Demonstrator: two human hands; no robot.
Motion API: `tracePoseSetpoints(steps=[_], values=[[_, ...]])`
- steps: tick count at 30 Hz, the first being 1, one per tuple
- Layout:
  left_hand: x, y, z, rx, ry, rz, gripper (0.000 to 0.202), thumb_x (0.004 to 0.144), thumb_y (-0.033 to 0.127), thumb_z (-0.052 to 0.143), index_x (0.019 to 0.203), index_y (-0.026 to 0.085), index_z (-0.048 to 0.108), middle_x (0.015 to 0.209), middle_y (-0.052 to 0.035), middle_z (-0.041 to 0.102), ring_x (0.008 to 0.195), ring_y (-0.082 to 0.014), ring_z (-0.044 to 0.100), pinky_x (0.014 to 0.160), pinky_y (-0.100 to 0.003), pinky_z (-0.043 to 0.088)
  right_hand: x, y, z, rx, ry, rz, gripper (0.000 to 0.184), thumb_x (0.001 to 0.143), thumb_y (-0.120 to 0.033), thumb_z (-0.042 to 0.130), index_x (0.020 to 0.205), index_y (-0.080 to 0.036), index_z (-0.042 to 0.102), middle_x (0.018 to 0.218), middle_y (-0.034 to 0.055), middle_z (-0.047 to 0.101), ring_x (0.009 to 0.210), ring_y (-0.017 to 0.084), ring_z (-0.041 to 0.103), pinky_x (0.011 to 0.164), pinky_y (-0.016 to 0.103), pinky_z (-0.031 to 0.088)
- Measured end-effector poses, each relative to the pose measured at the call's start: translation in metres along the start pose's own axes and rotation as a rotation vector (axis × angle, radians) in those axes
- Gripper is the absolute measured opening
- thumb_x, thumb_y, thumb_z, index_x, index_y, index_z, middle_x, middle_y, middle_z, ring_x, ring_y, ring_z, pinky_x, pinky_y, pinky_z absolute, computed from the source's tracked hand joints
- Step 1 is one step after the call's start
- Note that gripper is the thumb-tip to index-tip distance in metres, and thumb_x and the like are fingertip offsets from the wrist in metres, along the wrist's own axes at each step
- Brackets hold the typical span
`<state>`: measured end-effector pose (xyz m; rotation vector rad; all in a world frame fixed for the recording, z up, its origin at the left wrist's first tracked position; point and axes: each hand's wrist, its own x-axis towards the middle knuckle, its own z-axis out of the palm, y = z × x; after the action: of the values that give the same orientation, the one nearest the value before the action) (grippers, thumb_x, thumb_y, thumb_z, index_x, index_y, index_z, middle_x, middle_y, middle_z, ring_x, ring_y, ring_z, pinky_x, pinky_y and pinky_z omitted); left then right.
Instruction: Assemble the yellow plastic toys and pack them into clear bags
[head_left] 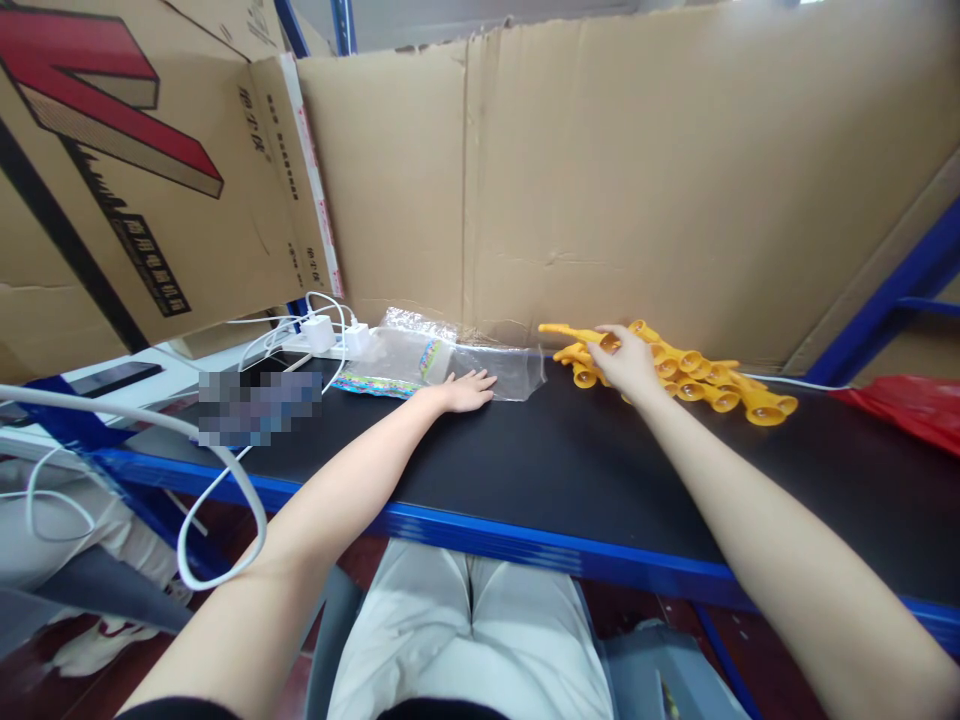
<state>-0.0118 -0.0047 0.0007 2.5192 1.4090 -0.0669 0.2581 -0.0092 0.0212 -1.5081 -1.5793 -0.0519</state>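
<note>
My left hand (pixel 466 391) lies flat with its fingers spread, over the edge of a clear plastic bag (pixel 510 372) on the black tabletop. Beside it is a clear packet with a colourful printed strip (pixel 382 387). My right hand (pixel 630 362) reaches into a pile of yellow plastic horn-shaped pieces (pixel 690 388), each with a flared, cup-like end. Its thumb and fingers close around one yellow horn-shaped piece (pixel 564 330), whose narrow end points left. The palm side of the right hand is partly hidden.
Cardboard (pixel 600 180) walls off the back, with a large printed box (pixel 172 180) at the left. White chargers and cables (pixel 319 333) crowd the left rear, and one cable (pixel 251 500) loops over my left forearm. A red plastic bag (pixel 911 408) lies at far right. Blue metal (pixel 525 545) edges the table.
</note>
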Motion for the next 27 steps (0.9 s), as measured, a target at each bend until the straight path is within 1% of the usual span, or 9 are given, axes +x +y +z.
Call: tracePoseSetpoints(steps=[3, 5, 7, 9, 12, 15, 18, 23, 27], values=[[0.000, -0.001, 0.000, -0.002, 0.001, 0.007, 0.057, 0.088, 0.041, 0.019, 0.142, 0.022, 0.016, 0.150, -0.0046, 0.005, 0.137, -0.0223, 0.004, 0.106, -0.054, 0.006, 0.002, -0.006, -0.011, 0.323, -0.047, 0.133, 0.043, 0.073, -0.035, 0.057, 0.112, -0.018, 0.054, 0.088, 0.0080, 0.063, 0.071, 0.018, 0.062, 0.065, 0.030, 0.049], [0.001, -0.002, 0.000, -0.003, -0.001, 0.010, 0.057, 0.088, 0.042, 0.019, 0.142, 0.022, 0.015, 0.150, -0.0048, 0.005, 0.137, -0.0224, 0.004, 0.106, -0.054, 0.005, 0.002, -0.008, -0.017, 0.450, -0.182, 0.157, 0.041, 0.071, -0.035, 0.060, 0.109, -0.018, 0.056, 0.092, 0.0076, 0.063, 0.070, 0.015, 0.061, 0.064, 0.028, 0.049], [0.002, -0.003, 0.001, -0.004, -0.002, 0.011, 0.058, 0.088, 0.043, 0.019, 0.142, 0.023, 0.015, 0.150, -0.0046, 0.005, 0.137, -0.0226, 0.003, 0.106, -0.054, 0.005, 0.002, -0.007, -0.022, 0.462, -0.395, 0.170, 0.040, 0.069, -0.036, 0.063, 0.105, -0.019, 0.058, 0.095, 0.0076, 0.063, 0.072, 0.014, 0.061, 0.062, 0.026, 0.049], [0.003, -0.005, 0.002, -0.001, -0.002, 0.012, 0.058, 0.088, 0.045, 0.019, 0.142, 0.024, 0.016, 0.150, -0.0040, 0.005, 0.137, -0.0229, 0.004, 0.106, -0.054, 0.006, 0.001, -0.004, -0.025, 0.387, -0.614, 0.195, 0.039, 0.067, -0.037, 0.065, 0.101, -0.019, 0.060, 0.096, 0.0080, 0.064, 0.076, 0.015, 0.061, 0.061, 0.024, 0.049], [0.005, -0.008, 0.002, 0.005, 0.000, 0.024, 0.058, 0.087, 0.045, 0.020, 0.141, 0.025, 0.017, 0.150, -0.0030, 0.006, 0.137, -0.0228, 0.006, 0.106, -0.054, 0.007, 0.001, 0.000, -0.028, 0.269, -0.833, 0.229, 0.039, 0.067, -0.042, 0.065, 0.099, -0.019, 0.061, 0.102, 0.0087, 0.063, 0.081, 0.016, 0.061, 0.062, 0.024, 0.050], [0.004, -0.009, 0.000, 0.012, 0.005, 0.031, 0.058, 0.086, 0.041, 0.023, 0.141, 0.024, 0.019, 0.149, -0.0033, 0.008, 0.137, -0.0225, 0.009, 0.106, -0.053, 0.009, 0.000, 0.001, -0.030, 0.193, -0.907, 0.223, 0.043, 0.069, -0.047, 0.063, 0.100, -0.019, 0.059, 0.109, 0.0093, 0.060, 0.085, 0.016, 0.061, 0.065, 0.024, 0.050], [0.002, -0.009, -0.004, 0.038, 0.021, 0.015, 0.057, 0.084, 0.034, 0.027, 0.139, 0.021, 0.026, 0.148, -0.0049, 0.015, 0.135, -0.0225, 0.017, 0.108, -0.047, 0.014, 0.001, 0.001, -0.034, 0.093, -0.951, 0.204, 0.045, 0.068, -0.052, 0.062, 0.099, -0.018, 0.059, 0.106, 0.0094, 0.061, 0.085, 0.017, 0.062, 0.064, 0.024, 0.050], [0.001, -0.013, -0.009, 0.061, 0.118, 0.024, 0.048, 0.080, 0.024, 0.034, 0.125, 0.018, 0.050, 0.136, -0.0061, 0.042, 0.124, -0.0202, 0.041, 0.103, -0.031, 0.030, 0.003, 0.006, -0.036, -0.040, -1.050, 0.167, 0.046, 0.067, -0.058, 0.059, 0.086, -0.016, 0.061, 0.086, 0.0080, 0.063, 0.075, 0.017, 0.063, 0.056, 0.023, 0.048], [0.002, -0.016, -0.009, 0.067, 0.191, -0.036, 0.035, 0.078, 0.024, 0.039, 0.105, 0.020, 0.062, 0.117, -0.0060, 0.061, 0.109, -0.0203, 0.055, 0.095, -0.030, 0.038, 0.000, 0.001, -0.033, -0.040, -1.100, 0.146, 0.046, 0.065, -0.058, 0.061, 0.083, -0.015, 0.062, 0.079, 0.0080, 0.063, 0.068, 0.017, 0.062, 0.052, 0.023, 0.046]])
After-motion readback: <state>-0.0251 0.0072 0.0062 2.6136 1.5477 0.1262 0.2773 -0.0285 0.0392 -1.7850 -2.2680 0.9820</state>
